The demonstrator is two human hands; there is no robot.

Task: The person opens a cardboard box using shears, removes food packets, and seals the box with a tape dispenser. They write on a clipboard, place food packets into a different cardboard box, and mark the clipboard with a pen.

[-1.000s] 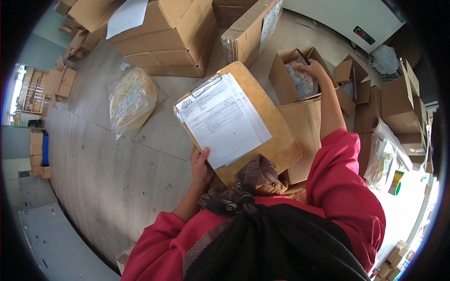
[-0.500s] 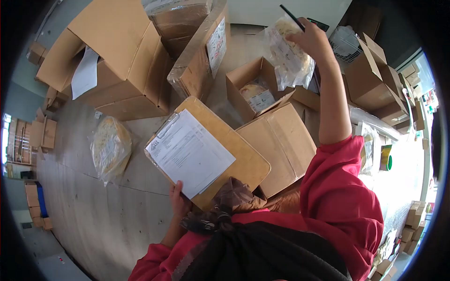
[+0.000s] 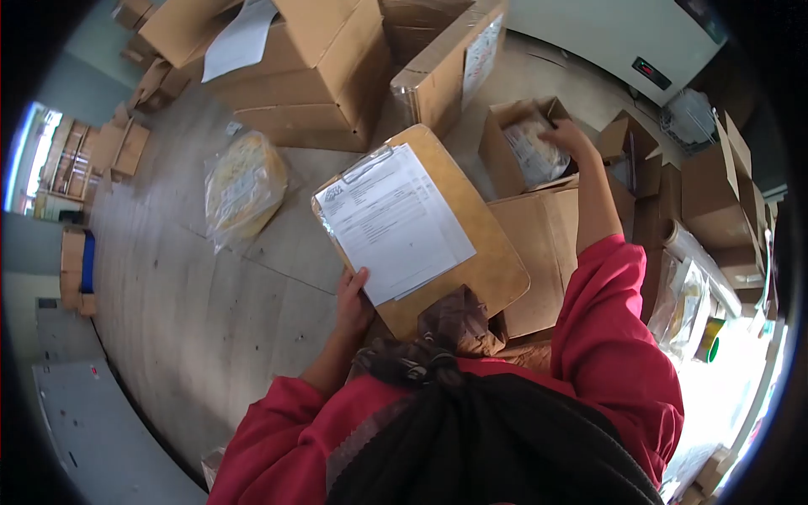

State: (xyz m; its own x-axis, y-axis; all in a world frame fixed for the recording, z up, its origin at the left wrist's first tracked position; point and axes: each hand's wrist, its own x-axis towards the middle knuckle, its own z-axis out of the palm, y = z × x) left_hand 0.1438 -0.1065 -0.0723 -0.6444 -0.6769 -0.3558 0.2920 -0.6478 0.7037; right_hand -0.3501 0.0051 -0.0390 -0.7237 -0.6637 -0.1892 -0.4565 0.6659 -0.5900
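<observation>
Nearby, carton walls [image 3: 500, 163] flank a bag [image 3: 533, 156] the half-curled right hand [image 3: 571, 138] maybe touches; the left hand [image 3: 354, 300] clamps a clipboard [image 3: 484, 257].

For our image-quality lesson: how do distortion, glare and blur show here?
Head view: the lens bows the grey unit at lower left; corners go black; glare burns out the lower right; fine print on the paper looks too soft to read.

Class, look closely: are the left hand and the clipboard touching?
Touching. The head view shows the left hand gripping the left edge of the clipboard, its thumb lapping over the top.
</observation>
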